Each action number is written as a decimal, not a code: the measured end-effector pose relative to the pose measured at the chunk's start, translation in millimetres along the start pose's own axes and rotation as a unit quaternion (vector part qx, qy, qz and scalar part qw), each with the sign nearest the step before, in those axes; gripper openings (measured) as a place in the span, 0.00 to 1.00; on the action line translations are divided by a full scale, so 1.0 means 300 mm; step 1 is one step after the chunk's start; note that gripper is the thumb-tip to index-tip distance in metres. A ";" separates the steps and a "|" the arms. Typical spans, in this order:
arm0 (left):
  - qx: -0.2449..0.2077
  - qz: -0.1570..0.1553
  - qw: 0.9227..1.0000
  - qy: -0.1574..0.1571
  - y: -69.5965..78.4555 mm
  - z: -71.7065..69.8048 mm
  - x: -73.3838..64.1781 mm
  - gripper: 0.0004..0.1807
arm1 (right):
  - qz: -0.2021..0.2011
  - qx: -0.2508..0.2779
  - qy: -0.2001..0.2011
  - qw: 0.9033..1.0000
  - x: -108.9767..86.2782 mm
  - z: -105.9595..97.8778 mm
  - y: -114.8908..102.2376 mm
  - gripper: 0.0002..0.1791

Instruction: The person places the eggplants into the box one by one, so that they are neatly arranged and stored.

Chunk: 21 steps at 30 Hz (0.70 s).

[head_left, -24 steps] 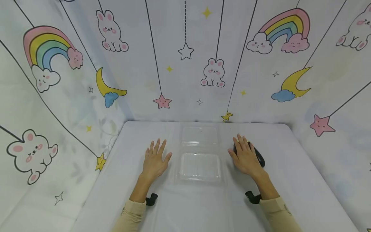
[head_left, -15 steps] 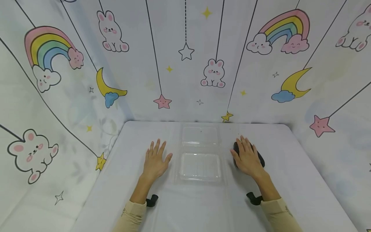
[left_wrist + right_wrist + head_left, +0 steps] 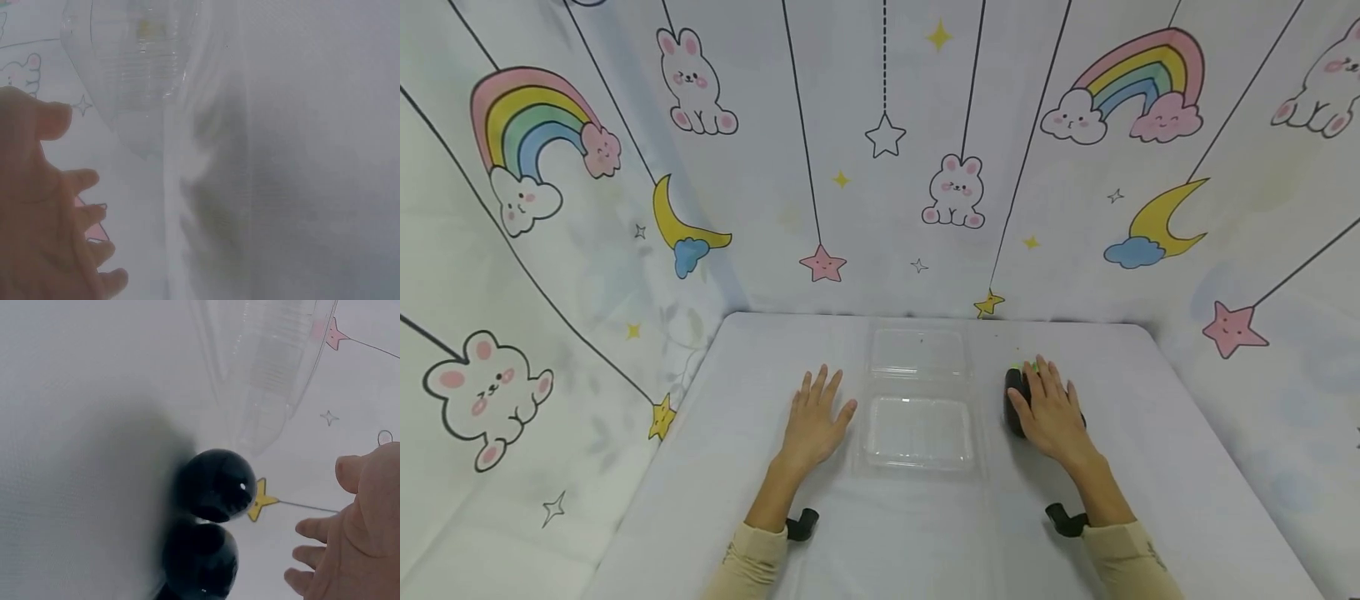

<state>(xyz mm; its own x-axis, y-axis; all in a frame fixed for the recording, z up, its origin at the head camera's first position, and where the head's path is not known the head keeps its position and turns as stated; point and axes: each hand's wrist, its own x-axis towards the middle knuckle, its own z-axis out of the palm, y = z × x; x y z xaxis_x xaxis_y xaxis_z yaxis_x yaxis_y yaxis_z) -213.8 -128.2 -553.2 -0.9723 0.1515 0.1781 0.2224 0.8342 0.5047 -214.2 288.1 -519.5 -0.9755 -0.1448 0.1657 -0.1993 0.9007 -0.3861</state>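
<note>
My left hand (image 3: 812,427) hovers over the white table with fingers spread, left of a clear plastic clamshell box (image 3: 919,433); it holds nothing. The box lies with its lid (image 3: 917,354) folded back toward the far side. My right hand (image 3: 1054,417), fingers extended, is above two dark glossy eggplants (image 3: 1015,404) and hides much of them in the head view. Green shows at their far ends. In the right wrist view the rounded ends of one eggplant (image 3: 215,484) and the other eggplant (image 3: 201,559) lie side by side, apart from my right hand (image 3: 356,531).
The white tabletop (image 3: 895,542) ends at a white cloth backdrop (image 3: 880,225) printed with rabbits, stars and rainbows. Black wrist mounts, one on the left (image 3: 803,525) and one on the right (image 3: 1066,521), stick inward from the sleeves.
Both hands have shifted slightly right and a little nearer the body, fingers still extended. More of the left eggplant and the green ends now show. The box stays in place.
</note>
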 end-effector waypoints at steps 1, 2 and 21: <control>-0.003 0.002 1.000 -0.001 0.002 0.001 -0.001 0.40 | 0.003 -0.001 0.001 1.000 -0.001 -0.001 0.003 0.40; -0.005 0.002 1.000 -0.004 0.004 0.002 -0.002 0.39 | 0.005 -0.001 0.002 1.000 -0.002 -0.001 0.007 0.40; -0.115 -0.020 0.992 -0.053 0.025 0.033 -0.001 0.35 | 0.033 0.032 0.025 0.999 -0.021 0.008 0.083 0.39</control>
<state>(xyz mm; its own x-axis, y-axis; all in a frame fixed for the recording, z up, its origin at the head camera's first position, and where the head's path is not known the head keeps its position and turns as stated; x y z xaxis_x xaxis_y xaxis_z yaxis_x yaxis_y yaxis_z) -212.6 -116.7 -557.7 -0.9800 0.1861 0.0698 0.1821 0.7000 0.6905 -213.4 310.5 -532.2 -0.9811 -0.0650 0.1822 -0.1426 0.8795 -0.4541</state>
